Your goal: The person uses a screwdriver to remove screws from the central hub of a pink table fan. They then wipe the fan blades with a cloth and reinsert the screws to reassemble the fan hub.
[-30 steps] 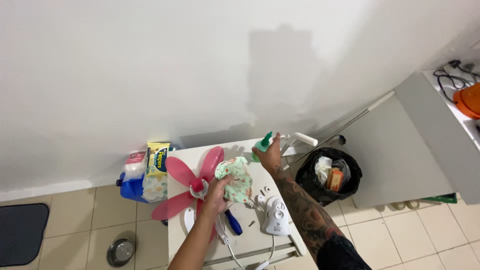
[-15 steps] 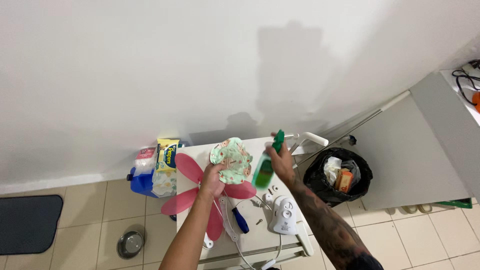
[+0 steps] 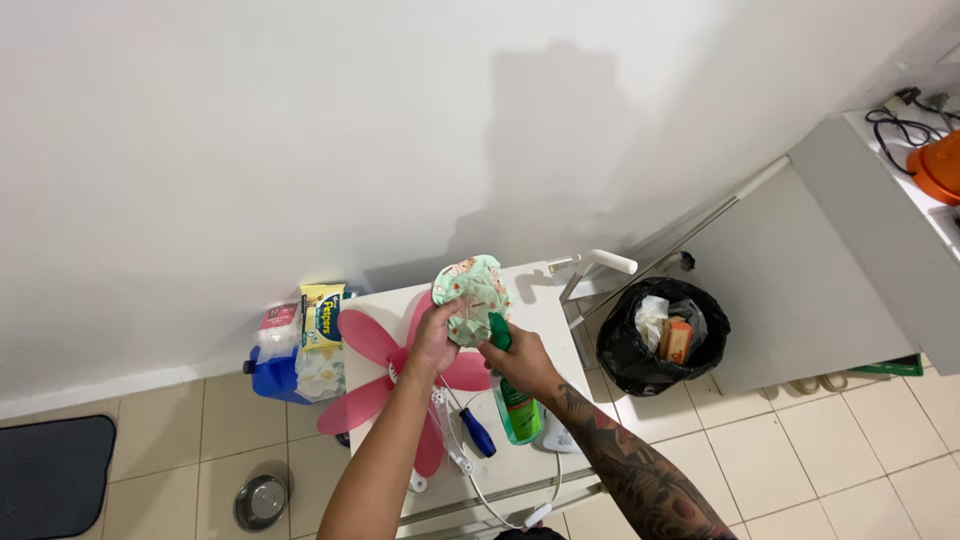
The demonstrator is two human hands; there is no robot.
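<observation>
- My left hand (image 3: 435, 340) holds up a crumpled pale-green patterned cloth (image 3: 472, 290) over the far part of the small white desk (image 3: 545, 310); its fingers are pinched around the cloth's lower edge.
- My right hand (image 3: 520, 362) is wrapped around the neck of a green plastic spray bottle (image 3: 517, 405), fingers pressed tight on it, with the nozzle up against the cloth.
- The bottle hangs tilted, base toward me, above the near right part of the desk.
- A pink plastic fan blade (image 3: 375, 370) lies on the desk's left side, its petals overhanging the edge.
- A blue-handled screwdriver (image 3: 476, 432) lies near the middle of the desk, just left of the bottle, beside a white cable (image 3: 478, 490).
- On the floor to the right stands a black bin bag (image 3: 662, 335) with rubbish in it.
- Left of the desk, by the wall, sit a yellow packet of wipes (image 3: 321, 340) and a blue jug (image 3: 272, 375).
- A steel bowl (image 3: 261, 502) sits on the tiled floor, near left.
</observation>
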